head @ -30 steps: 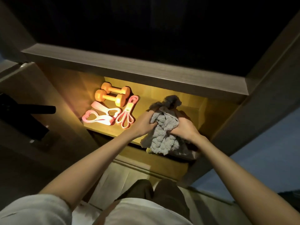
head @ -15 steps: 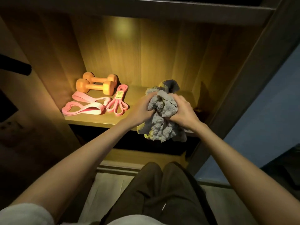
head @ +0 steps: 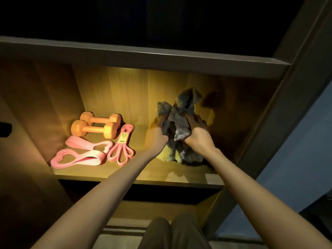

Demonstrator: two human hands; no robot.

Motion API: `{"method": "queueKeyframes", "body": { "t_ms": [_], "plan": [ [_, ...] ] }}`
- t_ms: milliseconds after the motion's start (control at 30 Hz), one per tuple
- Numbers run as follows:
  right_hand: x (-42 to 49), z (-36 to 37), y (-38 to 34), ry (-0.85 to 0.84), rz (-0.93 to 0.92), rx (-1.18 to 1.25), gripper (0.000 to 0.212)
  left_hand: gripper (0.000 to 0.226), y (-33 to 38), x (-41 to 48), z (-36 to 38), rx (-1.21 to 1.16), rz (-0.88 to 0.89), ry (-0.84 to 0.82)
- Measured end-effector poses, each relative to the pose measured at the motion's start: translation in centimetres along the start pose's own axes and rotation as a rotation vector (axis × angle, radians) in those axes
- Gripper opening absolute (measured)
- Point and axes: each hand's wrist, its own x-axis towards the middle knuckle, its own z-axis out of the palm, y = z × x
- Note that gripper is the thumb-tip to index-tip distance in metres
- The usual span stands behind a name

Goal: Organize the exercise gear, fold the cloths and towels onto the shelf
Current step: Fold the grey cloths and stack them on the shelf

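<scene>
Lit shelf with the exercise gear at left and the cloth at right. Risks, from left to right: the coiled pink band lies just beside the left forearm, so a sideways sweep of that arm would probably push it out of line or toward the shelf's front edge. The grey cloth is bunched rather than folded. If it is let go in this state it would likely slump into a heap, and its lower end, which seems to rest near the front of the board, could slide off. The shelf's side wall stands near the right hand and leaves little room to spread the fabric flat, so a fold made here may come out crooked. The left hand has its grip closed on the cloth's left side, and the right hand's grip is closed on its right side. The cloth stands between them over the right half of the shelf. Counts: two orange dumbbells, parallel and close together; what appear to be two flat pink bands, overlapping, so that number is uncertain; one coiled pink band bearing one yellow label; and one grey cloth. Yellow fabric shows at its base, and whether that is its reverse side or a second piece cannot be told. There are two hands.
</scene>
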Motion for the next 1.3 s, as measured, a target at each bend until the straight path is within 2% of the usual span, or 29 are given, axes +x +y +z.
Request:
{"method": "queueKeyframes", "body": {
  "t_ms": [67, 167, 267, 367, 500, 567, 633, 767, 867, 933, 1000, 1067, 1200, 1300],
  "plan": [
    [1.4, 1.0, 1.2, -0.086, 0.025, 0.001, 0.077, 0.047, -1.3, 0.7, 1.4, -0.137, -0.019, -0.053],
    [1.6, 3.4, 3.4, -0.213, 0.105, -0.007, 0.077, 0.053, -4.4, 0.4, 3.5, -0.069, -0.041, -0.156],
    [1.1, 5.1, 5.2, -0.275, 0.148, -0.094, 0.068, 0.058, -7.2, 0.3, 4.4, -0.116, -0.267, -0.23],
    [0.7, 5.7, 5.7, -0.195, 0.15, -0.101, 0.05, 0.05, -8.3, 0.2, 4.3, -0.358, -0.533, -0.202],
    [0.8, 5.0, 5.4, -0.043, 0.117, -0.088, 0.023, 0.03, -7.6, -0.2, 3.0, -0.345, -0.457, -0.046],
    [0.7, 4.4, 4.8, 0.037, 0.084, -0.028, 0.018, 0.018, -6.9, -0.2, 1.8, -0.463, -0.461, -0.026],
    [0.1, 3.8, 3.9, 0.079, 0.043, 0.045, 0.016, 0.016, -5.9, -0.1, 0.4, -0.579, -0.535, -0.027],
    [-1.2, 3.2, 1.9, -0.141, 0.029, 0.143, 0.033, 0.012, -4.0, -0.2, -2.1, -0.648, -0.547, 0.001],
    [-2.0, 3.3, 0.2, -0.131, 0.037, 0.072, 0.046, 0.017, -2.5, -0.6, -3.8, -0.784, -0.566, -0.068],
    [-2.4, 3.4, -0.8, -0.091, 0.017, 0.121, 0.05, 0.021, -1.9, -1.1, -5.1, -0.846, -0.532, -0.154],
    [-2.7, 3.3, -1.6, -0.047, -0.019, 0.206, 0.032, 0.035, -1.4, -1.6, -6.2, -0.837, -0.482, -0.236],
    [-2.9, 3.2, -2.5, 0.011, -0.049, 0.23, 0.02, 0.043, -1.0, -2.3, -7.2, -0.767, -0.436, -0.224],
    [-3.3, 2.2, -4.4, 0.133, -0.135, 0.318, 0.02, 0.034, -1.0, -3.3, -9.5, -0.625, -0.341, -0.027],
    [-4.0, 1.3, -5.2, 0.125, -0.173, 0.418, 0.017, 0.04, -1.8, -4.4, -11.5, -0.529, -0.321, -0.037]
  ]
}}
